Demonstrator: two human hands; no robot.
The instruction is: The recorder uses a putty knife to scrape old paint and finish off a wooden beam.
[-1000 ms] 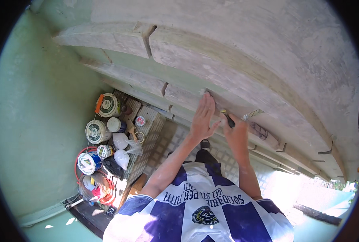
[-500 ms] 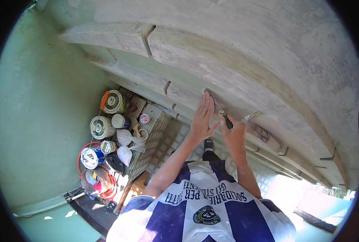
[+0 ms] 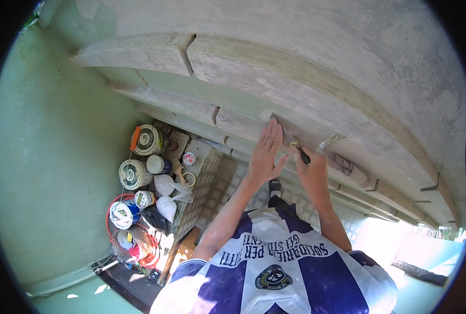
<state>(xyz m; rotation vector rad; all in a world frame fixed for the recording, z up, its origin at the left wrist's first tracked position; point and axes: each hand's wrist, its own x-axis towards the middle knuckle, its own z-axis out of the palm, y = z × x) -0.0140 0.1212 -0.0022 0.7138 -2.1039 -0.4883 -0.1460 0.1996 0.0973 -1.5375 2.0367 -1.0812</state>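
Note:
My left hand (image 3: 266, 157) lies flat with its fingers stretched out and pressed together, against the grey plastered ledge (image 3: 233, 121) of the wall. Its fingertips rest by a flat grey edge that looks like the blade of a trowel. Closed around a dark handle, my right hand (image 3: 313, 170) grips this trowel-like tool (image 3: 304, 157). A yellow collar and thin metal shank run from the handle toward the left fingers. Most of the blade is hidden or blends with the plaster, so its shape is unclear.
Curved plaster ledges with notches (image 3: 187, 55) run across the wall. At left, a slatted wooden bench (image 3: 204, 157) carries lidded buckets (image 3: 133, 174), bags of white powder (image 3: 166, 208), a brush (image 3: 178, 174) and a tape roll (image 3: 190, 179). Below is a tiled floor (image 3: 222, 183).
The whole view has shifted slightly. Both hands sit a little farther right, my right hand slightly more so; its grip on the tool is unchanged, and my left fingers stay flat.

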